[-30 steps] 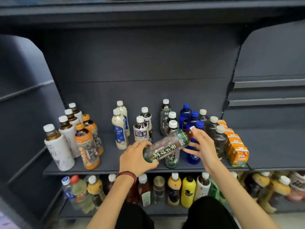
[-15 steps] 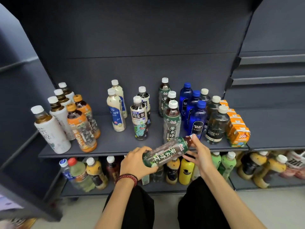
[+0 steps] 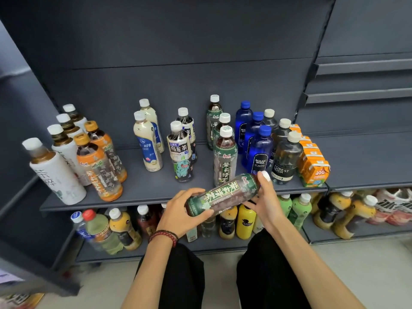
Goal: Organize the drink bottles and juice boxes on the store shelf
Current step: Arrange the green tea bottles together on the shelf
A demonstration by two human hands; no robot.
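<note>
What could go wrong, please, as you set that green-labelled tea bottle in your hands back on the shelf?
The green-labelled plastic tea bottle lies sideways between the left hand and right hand, out past the dark grey metal shelf edge, so a slip would likely drop it to the floor. Its matching row of green-labelled bottles stands close beside the blue plastic soda bottles; pushing it in could knock a neighbour over.

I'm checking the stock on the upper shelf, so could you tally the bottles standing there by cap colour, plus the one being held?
White or pale caps, standing: 14, e.g. the white-sleeved bottle
Orange caps: 2, e.g.
Blue caps: 3, e.g. the Bolsa soda
Held green tea bottle, white cap, in left hand and right hand: 1
Total: 20
</note>
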